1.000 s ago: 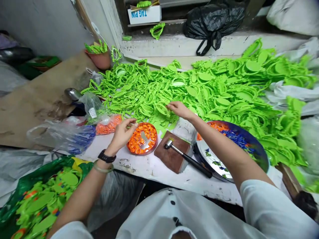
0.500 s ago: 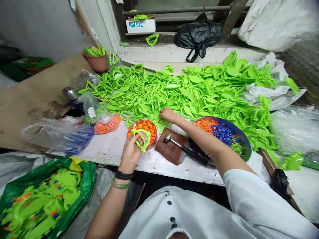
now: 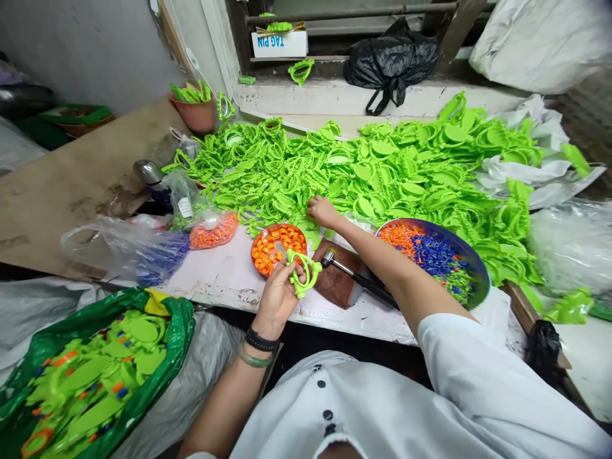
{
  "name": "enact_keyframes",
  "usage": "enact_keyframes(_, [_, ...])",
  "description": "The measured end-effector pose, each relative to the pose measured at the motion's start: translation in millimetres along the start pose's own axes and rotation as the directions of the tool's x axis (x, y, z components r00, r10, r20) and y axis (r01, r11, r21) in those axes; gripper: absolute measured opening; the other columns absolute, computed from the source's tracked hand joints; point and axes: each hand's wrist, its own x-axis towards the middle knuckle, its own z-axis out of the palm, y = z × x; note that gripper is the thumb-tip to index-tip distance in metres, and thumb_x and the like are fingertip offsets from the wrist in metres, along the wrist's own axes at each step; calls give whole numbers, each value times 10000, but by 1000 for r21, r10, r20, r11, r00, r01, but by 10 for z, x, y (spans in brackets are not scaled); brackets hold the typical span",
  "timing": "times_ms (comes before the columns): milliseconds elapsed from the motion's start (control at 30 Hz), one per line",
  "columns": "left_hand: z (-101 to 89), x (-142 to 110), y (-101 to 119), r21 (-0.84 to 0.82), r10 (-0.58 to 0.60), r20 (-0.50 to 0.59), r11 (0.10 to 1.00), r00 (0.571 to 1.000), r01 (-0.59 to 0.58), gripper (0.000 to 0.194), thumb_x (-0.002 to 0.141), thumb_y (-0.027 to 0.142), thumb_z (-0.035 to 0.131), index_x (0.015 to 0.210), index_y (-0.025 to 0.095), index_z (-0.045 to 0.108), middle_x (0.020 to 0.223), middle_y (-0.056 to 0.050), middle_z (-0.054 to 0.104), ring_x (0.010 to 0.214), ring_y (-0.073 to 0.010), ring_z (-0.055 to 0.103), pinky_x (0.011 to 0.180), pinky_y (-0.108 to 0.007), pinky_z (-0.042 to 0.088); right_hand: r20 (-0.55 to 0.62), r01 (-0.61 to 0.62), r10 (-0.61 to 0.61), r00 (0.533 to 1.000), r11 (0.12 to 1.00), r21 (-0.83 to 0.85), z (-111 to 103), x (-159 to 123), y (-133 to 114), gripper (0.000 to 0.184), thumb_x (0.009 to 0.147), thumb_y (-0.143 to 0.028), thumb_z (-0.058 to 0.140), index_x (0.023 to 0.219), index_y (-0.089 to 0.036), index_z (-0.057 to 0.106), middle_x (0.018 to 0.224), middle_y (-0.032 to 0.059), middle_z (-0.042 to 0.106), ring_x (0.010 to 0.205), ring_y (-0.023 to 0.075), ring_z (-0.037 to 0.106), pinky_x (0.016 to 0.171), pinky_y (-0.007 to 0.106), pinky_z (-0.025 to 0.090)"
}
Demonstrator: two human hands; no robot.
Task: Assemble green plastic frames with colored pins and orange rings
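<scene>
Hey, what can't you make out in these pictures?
Head view:
- Left hand covers part of the lime-green plastic piece.
- Right forearm hides the far end of the hammer handle.
- White label on the plastic bag: too small to read.
- Black bag: contents hidden by its plastic.

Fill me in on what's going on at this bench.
One person is working at a white bench. Their left hand holds a green plastic piece above a round tray of orange plastic pieces, while their right hand touches the big heap of green plastic pieces. A small hammer lies on a brown pad, beside a bowl of orange and blue pieces.
</scene>
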Motion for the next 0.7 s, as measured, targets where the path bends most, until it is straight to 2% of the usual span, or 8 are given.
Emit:
enact_keyframes(67, [-78, -14, 33, -14, -3, -29, 1000, 1000, 3, 135, 731, 134, 742, 816, 163, 642, 686, 6, 627, 592, -89, 578, 583, -201, 489, -91, -44, 49, 995, 998, 54, -116, -103, -55, 315, 995, -217, 433, 1081, -67, 696, 1144, 171, 639, 1028, 228, 501, 967, 383, 390])
enact_keyframes(167, [-129, 36, 55, -25, 12, -37, 1000, 999, -13, 97, 759, 138, 725, 816, 164, 651, 729, -12, 662, 642, -105, 614, 640, -222, 520, -181, -20, 48, 982, 988, 154, -257, -591, -269, 409, 1048, -299, 308, 1249, -149, 631, 1185, 136, 657, 1049, 208, 566, 955, 356, 449])
enact_keyframes(300, [-22, 157, -120, 30, 53, 43, 998, 998, -55, 262, 691, 76, 761, 903, 197, 668, 875, -20, 713, 800, -133, 666, 736, -235, 528, -118, 213, -183, 976, 917, 337, -252, -1459, -748, 252, 953, -294, 533, 1141, -236, 691, 1057, 58, 716, 967, 178, 655, 875, 304, 525])
enact_keyframes(367, [52, 186, -256, 71, 72, 60, 995, 996, -76, 372, 641, 30, 779, 937, 221, 661, 911, -8, 718, 829, -126, 667, 775, -228, 516, -108, 162, -121, 987, 779, 605, -206, -1735, -897, 266, 937, -295, 541, 1141, -193, 679, 1102, 91, 701, 1005, 191, 660, 889, 331, 534])
enact_keyframes(467, [151, 181, -403, 121, 115, 92, 985, 989, -125, 411, 629, 37, 796, 959, 235, 652, 930, -2, 714, 880, -127, 670, 832, -233, 503, -22, -44, 139, 990, 456, 889, -152, -1874, -915, 314, 877, -373, 636, 1129, -186, 637, 935, 47, 677, 818, 151, 653, 747, 289, 552])
enact_keyframes(533, [206, 162, -437, 121, 102, 127, 986, 987, -118, 364, 658, 82, 789, 962, 232, 657, 984, -13, 714, 968, -148, 668, 899, -259, 497, 25, -94, 256, 966, 260, 961, -133, -1856, -862, 483, 787, -354, 733, 1219, -218, 566, 830, -15, 618, 706, 114, 607, 666, 245, 533])
enact_keyframes(600, [243, 141, -436, 111, 70, 154, 990, 986, -88, 302, 681, 115, 765, 943, 227, 665, 1032, -27, 712, 1055, -179, 654, 955, -294, 487, 64, -104, 279, 958, 129, 986, -125, -1821, -824, 610, 730, -297, 768, 1282, -244, 511, 792, -45, 571, 666, 99, 581, 642, 231, 526])
enact_keyframes(700, [259, 114, -424, 116, 73, 135, 989, 988, -88, 268, 690, 99, 719, 925, 221, 682, 1041, -36, 712, 1073, -193, 646, 957, -301, 487, 121, -132, 279, 953, 23, 991, -125, -1802, -829, 494, 709, -283, 764, 1149, -253, 540, 843, -35, 576, 661, 103, 589, 640, 258, 554])
